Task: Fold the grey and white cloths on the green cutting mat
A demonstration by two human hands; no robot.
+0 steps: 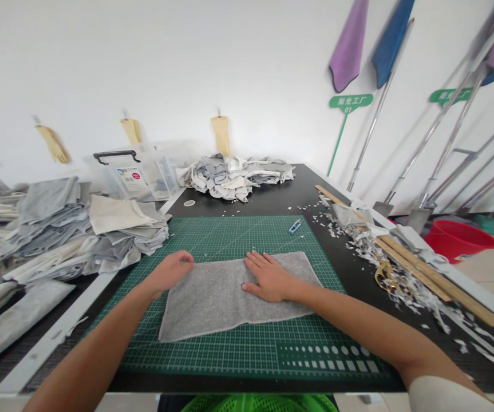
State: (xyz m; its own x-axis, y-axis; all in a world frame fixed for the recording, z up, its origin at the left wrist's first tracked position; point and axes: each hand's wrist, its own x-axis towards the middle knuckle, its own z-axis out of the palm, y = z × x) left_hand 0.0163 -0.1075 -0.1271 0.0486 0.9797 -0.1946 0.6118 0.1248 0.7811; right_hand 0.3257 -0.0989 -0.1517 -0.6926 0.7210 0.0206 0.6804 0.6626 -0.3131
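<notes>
A grey fabric piece [216,297] with pale edges lies on a green cutting mat [229,234] marked with a white grid. At the cloth's upper left corner is my left hand [173,270], its thumb and fingers curled together in a pinch on the edge. My right hand [268,277] rests flat on the right half of the cloth, fingers stretched out and holding nothing. Beyond the cloth, a small blue cutter [295,226] lies on the mat.
Stacked grey and cream cloths [49,217] stand at left, near a clear plastic box [130,177]. A scrap heap [233,174] lies at the back. On the right are wooden rulers [435,274], gold-handled scissors [384,276] and shreds. A red bucket [459,237] stands beyond the table.
</notes>
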